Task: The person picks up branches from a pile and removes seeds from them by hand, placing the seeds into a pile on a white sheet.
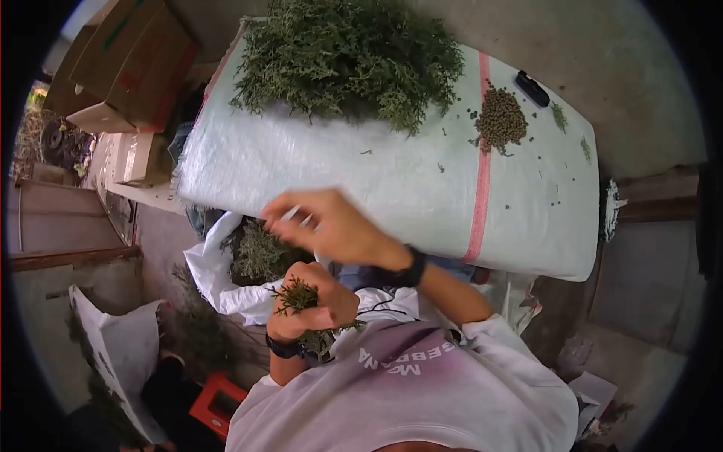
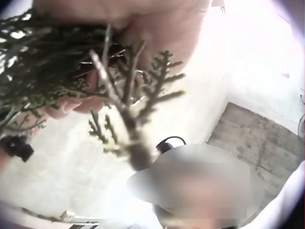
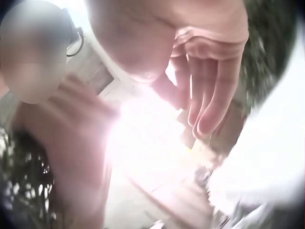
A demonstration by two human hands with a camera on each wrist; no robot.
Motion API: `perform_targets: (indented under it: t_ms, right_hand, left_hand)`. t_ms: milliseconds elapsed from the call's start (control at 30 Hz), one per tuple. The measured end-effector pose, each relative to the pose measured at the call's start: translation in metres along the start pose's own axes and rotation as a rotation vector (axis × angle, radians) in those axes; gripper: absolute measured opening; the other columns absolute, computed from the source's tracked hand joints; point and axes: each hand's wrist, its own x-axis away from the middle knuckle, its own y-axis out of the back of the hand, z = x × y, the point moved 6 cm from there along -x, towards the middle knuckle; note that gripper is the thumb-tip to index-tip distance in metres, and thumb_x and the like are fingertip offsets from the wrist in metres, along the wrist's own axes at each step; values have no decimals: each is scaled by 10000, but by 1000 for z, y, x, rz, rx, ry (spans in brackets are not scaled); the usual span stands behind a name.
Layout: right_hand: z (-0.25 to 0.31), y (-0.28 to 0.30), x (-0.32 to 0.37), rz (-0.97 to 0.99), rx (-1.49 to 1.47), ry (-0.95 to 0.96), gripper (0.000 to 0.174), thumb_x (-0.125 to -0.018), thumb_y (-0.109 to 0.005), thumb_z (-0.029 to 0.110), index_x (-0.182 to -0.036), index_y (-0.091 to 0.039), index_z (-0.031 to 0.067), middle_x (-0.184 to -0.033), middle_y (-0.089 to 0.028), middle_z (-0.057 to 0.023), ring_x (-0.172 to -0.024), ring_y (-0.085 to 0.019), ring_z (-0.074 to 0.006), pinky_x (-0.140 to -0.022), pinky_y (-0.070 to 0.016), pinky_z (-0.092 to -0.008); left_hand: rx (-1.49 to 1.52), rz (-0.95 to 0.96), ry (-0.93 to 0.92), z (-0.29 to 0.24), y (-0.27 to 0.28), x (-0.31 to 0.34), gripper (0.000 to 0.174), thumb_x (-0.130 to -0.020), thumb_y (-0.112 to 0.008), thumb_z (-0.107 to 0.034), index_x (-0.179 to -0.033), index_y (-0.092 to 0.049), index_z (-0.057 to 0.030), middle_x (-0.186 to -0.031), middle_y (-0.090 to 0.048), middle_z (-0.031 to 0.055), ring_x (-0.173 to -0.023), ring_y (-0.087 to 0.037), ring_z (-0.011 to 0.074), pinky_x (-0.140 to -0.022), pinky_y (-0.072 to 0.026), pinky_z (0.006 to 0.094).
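My left hand grips a bunch of green conifer sprigs, whose tips stick out past the curled fingers. The left wrist view shows the sprigs close up under the palm, one forked twig hanging down. Blurred by motion, my right hand is just above and beyond the left one; its loosely bent fingers hold nothing. Below the hands, a white woven sack stands with its mouth spread, holding more greenery.
A large pile of sprigs lies on the white covered surface. At its right are a heap of small brown round pieces and a black object. Cardboard boxes stand at far left; a red stool is lower left.
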Motion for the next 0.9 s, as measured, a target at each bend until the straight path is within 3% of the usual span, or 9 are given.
perform_targets:
  t_ms: [67, 133, 267, 333, 400, 467, 633, 767, 900]
  right_hand:
    - [32, 80, 3, -453, 352, 96, 279, -863, -739, 155, -1134, -689, 111, -852, -698, -22, -758, -681, -126, -660, -522, -252]
    - [72, 125, 0, -664, 995, 153, 279, -840, -761, 190, -1106, -698, 138, -769, -638, -16, -679, -641, -121, -584, -484, -265]
    - [62, 145, -23, -748, 1312, 341, 225, -821, -771, 197, -1040, -733, 167, -726, -583, -12, -635, -603, -114, -553, -456, -262]
    - [57, 145, -16, -760, 1226, 384, 217, -817, -774, 166, -1032, -753, 169, -780, -617, -3, -658, -605, -105, -565, -457, -251]
    - [58, 141, 4, -789, 1164, 402, 215, -815, -775, 151, -1028, -763, 170, -807, -635, 2, -670, -606, -101, -570, -457, -246]
    - [56, 159, 46, -866, 750, 252, 214, -840, -757, 102, -1046, -774, 158, -892, -689, 4, -710, -629, -93, -599, -470, -227]
    - [32, 185, 105, -947, 349, 246, 212, -875, -737, 85, -1086, -759, 98, -990, -729, -3, -758, -652, -89, -636, -487, -212]
    - [25, 188, 124, -1030, 134, 281, 160, -916, -701, 90, -1056, -746, 29, -998, -740, -32, -792, -662, -89, -674, -496, -206]
    - [-3, 177, 136, -881, -210, 110, 157, -932, -674, 81, -1059, -730, 7, -982, -747, -57, -837, -676, -87, -702, -502, -201]
  left_hand:
    - [178, -157, -110, -3, 8, -12, 353, -934, -650, -208, -666, -482, -52, -566, -497, 34, -533, -529, 202, -551, -431, 335]
    - [268, -234, -174, -3, 15, -25, 357, -953, -624, -209, -671, -468, -55, -571, -501, 40, -545, -544, 221, -565, -440, 346]
    - [42, -430, -25, 7, 24, -65, 298, -1007, -553, -234, -774, -511, -53, -779, -602, 88, -822, -648, 256, -764, -510, 372]
    - [48, -630, 26, 9, 26, -76, 326, -1030, -517, -269, -759, -488, -91, -914, -627, 103, -996, -645, 279, -891, -510, 398]
    - [20, -609, 11, 11, 37, -84, 307, -1033, -514, -278, -801, -507, -76, -977, -631, 115, -1050, -635, 289, -929, -504, 408]
    - [18, -571, -27, 18, 45, -96, 295, -1040, -506, -296, -887, -545, -47, -1104, -640, 139, -1158, -614, 311, -1005, -492, 428]
    - [-62, -562, -40, 38, 23, -144, 275, -1030, -537, -257, -1110, -569, 4, -1251, -626, 163, -1100, -654, 290, -955, -520, 393]
    - [-172, -482, -17, 46, 7, -171, 396, -1031, -540, -267, -1332, -518, -11, -1404, -536, 159, -1082, -656, 263, -915, -537, 372]
    - [-267, -517, -50, 57, 11, -177, 507, -1028, -547, -269, -1473, -428, -57, -1464, -485, 120, -1057, -656, 241, -868, -548, 356]
